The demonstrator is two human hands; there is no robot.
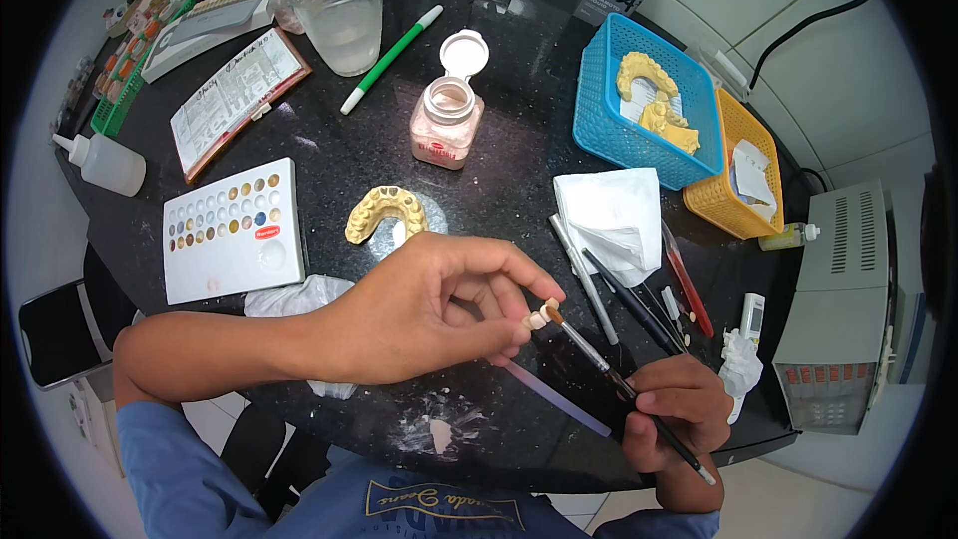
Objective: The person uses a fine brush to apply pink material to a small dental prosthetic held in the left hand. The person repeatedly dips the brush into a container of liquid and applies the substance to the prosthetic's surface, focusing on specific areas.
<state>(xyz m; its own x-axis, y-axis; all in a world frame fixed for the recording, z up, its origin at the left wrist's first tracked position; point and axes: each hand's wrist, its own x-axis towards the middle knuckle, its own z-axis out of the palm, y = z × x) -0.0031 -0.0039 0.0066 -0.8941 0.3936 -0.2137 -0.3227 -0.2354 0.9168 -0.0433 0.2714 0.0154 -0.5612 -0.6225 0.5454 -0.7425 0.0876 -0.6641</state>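
Between the thumb and index finger of my left hand (429,309) is a small cream-coloured dental bridge (537,320). My right hand (684,409) grips a thin dark-handled paintbrush (591,352) like a pen. Its brown bristles touch the bridge, or lie right against it. Beyond my left hand, a yellowish plaster dental model (385,206) with an arch of teeth rests on the black table. A translucent strip (559,399) lies below the bridge, partly hidden by my left hand.
Left stand a white paint palette (232,240) and squeeze bottle (112,166). Farther back are a water cup (344,25), green marker (391,60) and open powder jar (446,130). Right are folded tissue (609,220), dark pens (634,299), a blue basket (649,160) and yellow basket (709,205).
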